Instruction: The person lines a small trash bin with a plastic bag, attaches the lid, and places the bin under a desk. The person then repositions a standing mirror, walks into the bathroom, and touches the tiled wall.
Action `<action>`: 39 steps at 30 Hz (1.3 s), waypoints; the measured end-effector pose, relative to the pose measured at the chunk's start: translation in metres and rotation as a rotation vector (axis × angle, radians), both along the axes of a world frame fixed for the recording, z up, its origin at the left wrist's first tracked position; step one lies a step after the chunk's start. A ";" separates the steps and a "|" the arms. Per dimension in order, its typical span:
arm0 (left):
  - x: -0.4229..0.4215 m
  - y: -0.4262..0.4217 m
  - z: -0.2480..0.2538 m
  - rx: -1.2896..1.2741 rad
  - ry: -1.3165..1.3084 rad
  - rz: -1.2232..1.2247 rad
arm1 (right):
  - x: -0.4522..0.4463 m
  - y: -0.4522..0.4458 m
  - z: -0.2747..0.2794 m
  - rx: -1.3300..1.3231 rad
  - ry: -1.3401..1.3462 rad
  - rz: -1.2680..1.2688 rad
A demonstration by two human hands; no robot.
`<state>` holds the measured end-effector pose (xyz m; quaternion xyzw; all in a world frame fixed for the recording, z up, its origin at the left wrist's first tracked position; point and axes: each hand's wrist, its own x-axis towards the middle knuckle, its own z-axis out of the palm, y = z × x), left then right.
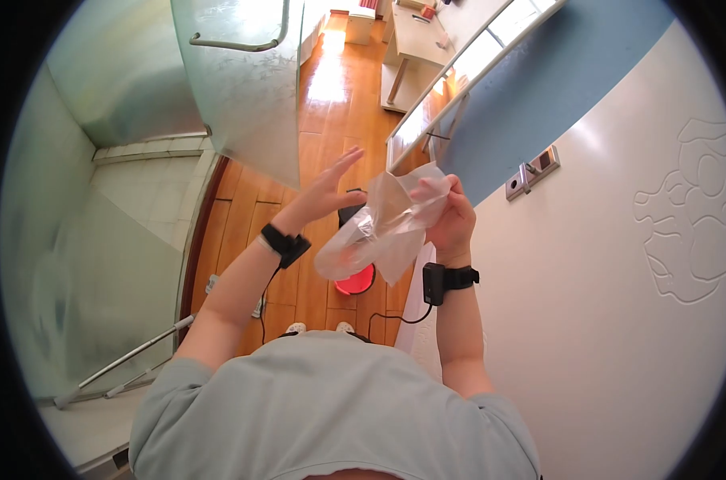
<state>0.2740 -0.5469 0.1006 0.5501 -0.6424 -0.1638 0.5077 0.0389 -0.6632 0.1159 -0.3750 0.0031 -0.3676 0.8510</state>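
A thin, see-through plastic bag [387, 224] hangs crumpled in front of my chest. My right hand [453, 214] pinches its upper right part, fingers closed on the film. To the left of the bag, my left hand [328, 192] is raised with fingers stretched out and thumb apart, holding nothing. Below the bag, a red round object [355, 282] shows on the floor, partly covered by the film. Behind the bag is something black [349, 213], mostly hidden, which I cannot identify.
A white door [571, 264] with a metal handle [531, 172] stands close on my right. On the left is a frosted glass door [243, 88] with a bar handle. The wooden floor [331, 120] runs ahead to a desk [415, 40]. A metal pole [131, 356] leans at lower left.
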 end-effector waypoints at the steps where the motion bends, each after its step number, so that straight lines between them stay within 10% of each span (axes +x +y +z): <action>1: -0.001 -0.015 -0.002 0.070 0.021 -0.088 | -0.001 -0.009 0.001 -0.004 -0.050 0.006; 8: -0.015 -0.031 -0.046 0.593 0.867 -0.245 | -0.027 -0.004 0.001 -0.037 -0.201 -0.001; 17: -0.012 -0.027 -0.071 0.312 1.375 -0.382 | -0.076 -0.004 -0.036 0.001 -0.050 -0.289; 19: 0.010 -0.028 -0.078 0.244 1.341 -0.308 | -0.088 -0.008 -0.069 -0.013 0.011 -0.332; 22: 0.014 -0.019 -0.047 0.163 1.261 -0.163 | -0.094 -0.010 -0.118 -0.026 0.956 -0.725; 30: -0.032 -0.007 -0.027 0.308 0.329 -0.178 | -0.031 0.018 -0.044 -1.146 0.775 -0.925; 35: -0.048 0.008 -0.011 0.246 -0.128 -0.161 | -0.006 0.022 -0.051 -0.546 0.632 0.133; 39: -0.042 0.016 -0.016 0.202 -0.249 -0.055 | -0.002 0.021 -0.064 -0.499 0.759 0.209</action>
